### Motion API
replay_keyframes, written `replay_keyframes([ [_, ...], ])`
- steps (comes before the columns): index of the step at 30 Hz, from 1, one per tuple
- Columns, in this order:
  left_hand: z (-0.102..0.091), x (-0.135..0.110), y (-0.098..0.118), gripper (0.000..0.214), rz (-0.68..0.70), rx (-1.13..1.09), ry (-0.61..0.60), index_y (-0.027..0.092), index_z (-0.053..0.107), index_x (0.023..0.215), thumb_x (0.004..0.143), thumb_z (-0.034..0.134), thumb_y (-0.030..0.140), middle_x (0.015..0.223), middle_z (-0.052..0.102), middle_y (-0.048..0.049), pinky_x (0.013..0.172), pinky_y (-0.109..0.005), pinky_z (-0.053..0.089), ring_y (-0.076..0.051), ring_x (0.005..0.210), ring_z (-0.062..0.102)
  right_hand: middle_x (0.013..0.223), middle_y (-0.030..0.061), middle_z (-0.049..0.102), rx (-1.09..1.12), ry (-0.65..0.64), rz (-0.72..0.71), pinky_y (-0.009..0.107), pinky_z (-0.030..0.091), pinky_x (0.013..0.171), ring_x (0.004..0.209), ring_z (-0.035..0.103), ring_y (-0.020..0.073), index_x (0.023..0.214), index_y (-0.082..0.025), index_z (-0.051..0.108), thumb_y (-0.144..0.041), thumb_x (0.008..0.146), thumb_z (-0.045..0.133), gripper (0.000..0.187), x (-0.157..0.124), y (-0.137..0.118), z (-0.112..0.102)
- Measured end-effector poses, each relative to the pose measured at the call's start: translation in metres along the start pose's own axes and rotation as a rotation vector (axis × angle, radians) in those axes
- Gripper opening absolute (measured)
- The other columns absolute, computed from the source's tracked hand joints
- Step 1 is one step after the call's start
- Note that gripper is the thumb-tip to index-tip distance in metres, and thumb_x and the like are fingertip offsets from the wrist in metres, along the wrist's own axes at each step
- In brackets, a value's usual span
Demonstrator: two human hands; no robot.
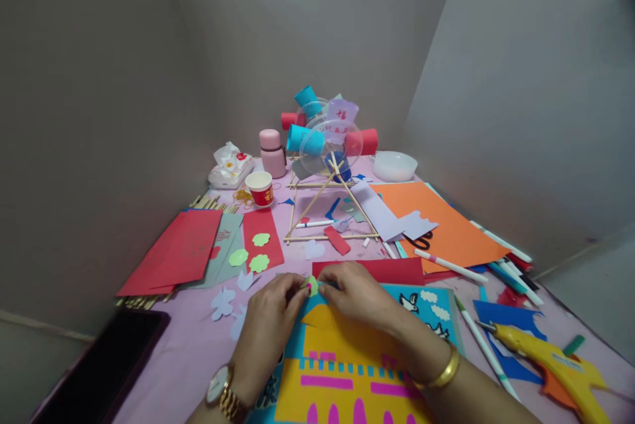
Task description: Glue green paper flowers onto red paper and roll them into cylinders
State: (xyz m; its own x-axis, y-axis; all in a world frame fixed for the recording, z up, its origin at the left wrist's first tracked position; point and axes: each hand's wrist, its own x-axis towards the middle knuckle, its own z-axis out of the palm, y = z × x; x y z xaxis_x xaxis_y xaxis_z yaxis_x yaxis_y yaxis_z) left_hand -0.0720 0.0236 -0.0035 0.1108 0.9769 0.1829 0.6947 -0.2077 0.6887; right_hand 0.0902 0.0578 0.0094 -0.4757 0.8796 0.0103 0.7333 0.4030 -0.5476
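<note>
three plain grey walls stand around the table (183, 351), at its left, far and right sides. the left wall (89, 100) is the darkest one, the back wall (307, 20) has a middle grey, and the right wall (526, 100) is the palest, so the room looks brighter on this side. low on the left wall there runs a thin pale line (44, 326), and a similar one is on the right. the table wears a pinkish-lilac cover. the light is soft and rather dim.

Both hands (354, 295) pinch green paper flower (313, 286) — over yellow-and-blue picture (342, 344); glue gun (526, 343) right, dark phone (112, 364) left.
</note>
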Motion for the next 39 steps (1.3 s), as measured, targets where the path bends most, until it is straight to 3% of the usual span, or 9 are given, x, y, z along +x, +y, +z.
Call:
replay_keyframes([
  [7, -0.003, 0.004, 0.0, 0.014, -0.003, -0.032, -0.015, 0.02, 0.06, 0.072, 0.081, 0.051, 0.025, 0.071, 0.066, 0.0007, 0.061, -0.026, 0.045, -0.017, 0.067, 0.06, 0.054, -0.0024, 0.05, 0.024, 0.006, -0.006, 0.024, 0.018, 0.049, 0.053, 0.039, 0.0099, 0.06, -0.017, 0.057, -0.018, 0.077, 0.053, 0.018, 0.0, 0.0, 0.001],
  [15, -0.002, 0.002, 0.001, 0.011, 0.019, -0.022, 0.023, 0.02, 0.062, 0.077, 0.08, 0.052, 0.024, 0.076, 0.066, -0.0009, 0.065, -0.029, 0.045, -0.018, 0.072, 0.06, 0.054, -0.0027, 0.049, 0.037, 0.024, -0.003, 0.024, 0.019, 0.049, 0.054, 0.04, 0.0102, 0.062, -0.017, 0.058, -0.017, 0.078, 0.052, 0.018, -0.001, -0.001, 0.001],
  [26, -0.002, 0.005, -0.006, 0.016, 0.084, 0.002, -0.009, 0.02, 0.055, 0.068, 0.083, 0.05, 0.024, 0.072, 0.061, -0.001, 0.063, -0.028, 0.044, -0.017, 0.069, 0.057, 0.055, -0.0026, 0.049, 0.059, 0.017, 0.008, 0.023, 0.019, 0.049, 0.055, 0.042, 0.0102, 0.06, -0.016, 0.056, -0.017, 0.076, 0.053, 0.017, 0.0, 0.002, 0.005],
  [32, 0.002, 0.004, -0.007, 0.014, 0.174, 0.048, -0.007, 0.021, 0.052, 0.071, 0.084, 0.047, 0.019, 0.075, 0.058, -0.0014, 0.069, -0.03, 0.042, -0.019, 0.075, 0.054, 0.055, -0.0025, 0.05, 0.071, 0.013, 0.026, 0.022, 0.021, 0.05, 0.055, 0.04, 0.0101, 0.061, -0.016, 0.058, -0.018, 0.076, 0.052, 0.016, 0.001, 0.004, 0.004],
  [39, 0.006, 0.001, -0.009, 0.006, 0.12, 0.077, 0.046, 0.02, 0.056, 0.083, 0.084, 0.05, 0.022, 0.082, 0.063, -0.0036, 0.07, -0.033, 0.044, -0.021, 0.078, 0.058, 0.055, -0.0015, 0.052, 0.044, 0.035, 0.03, 0.024, 0.019, 0.05, 0.054, 0.039, 0.0106, 0.06, -0.017, 0.058, -0.018, 0.076, 0.052, 0.018, 0.004, 0.004, 0.006],
])
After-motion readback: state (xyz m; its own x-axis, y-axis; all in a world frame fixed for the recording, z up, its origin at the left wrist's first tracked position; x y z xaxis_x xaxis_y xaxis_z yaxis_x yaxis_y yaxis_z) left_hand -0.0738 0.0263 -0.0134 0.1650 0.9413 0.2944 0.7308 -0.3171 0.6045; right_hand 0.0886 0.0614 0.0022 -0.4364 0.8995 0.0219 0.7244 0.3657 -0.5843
